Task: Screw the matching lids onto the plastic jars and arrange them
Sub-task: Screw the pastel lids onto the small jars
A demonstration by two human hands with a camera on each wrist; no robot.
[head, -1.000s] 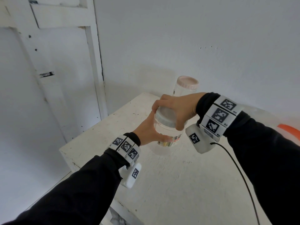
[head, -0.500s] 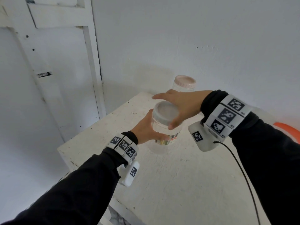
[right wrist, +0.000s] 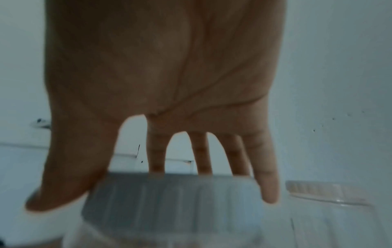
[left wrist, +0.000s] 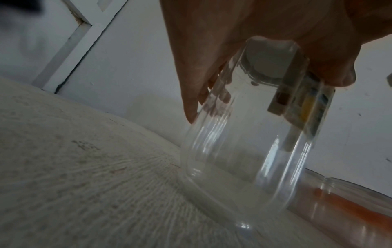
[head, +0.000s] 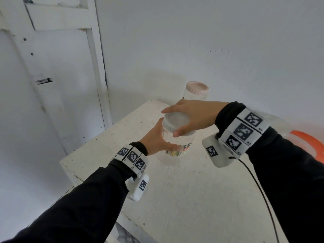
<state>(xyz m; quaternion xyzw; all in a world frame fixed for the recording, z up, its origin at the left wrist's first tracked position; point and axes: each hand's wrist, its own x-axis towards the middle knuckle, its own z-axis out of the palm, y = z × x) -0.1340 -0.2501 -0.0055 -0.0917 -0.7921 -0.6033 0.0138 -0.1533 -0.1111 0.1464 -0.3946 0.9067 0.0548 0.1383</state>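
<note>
A clear plastic jar (head: 177, 151) (left wrist: 244, 151) with a small coloured label stands on the white table (head: 175, 199). My left hand (head: 163, 137) grips its body from the left, thumb on the near side. A ribbed white lid (head: 175, 122) (right wrist: 174, 198) sits on the jar's mouth. My right hand (head: 185, 118) spans it from above, thumb on the near rim. Its spread fingers (right wrist: 267, 184) reach down around the far rim. A second clear jar with a pink lid (head: 197, 88) (right wrist: 318, 189) stands behind, against the wall.
A clear jar showing orange (left wrist: 350, 209) lies to the right; the head view shows its orange part (head: 308, 142) behind my right wrist. A white door (head: 52, 76) stands left of the table. The table's left edge (head: 70, 160) is close. A black cable (head: 259, 190) hangs from my right wrist.
My right hand has turned on the lid; its fingers, curled tight a second ago, now spread straighter across it. The left hand and jar have stayed in place.
</note>
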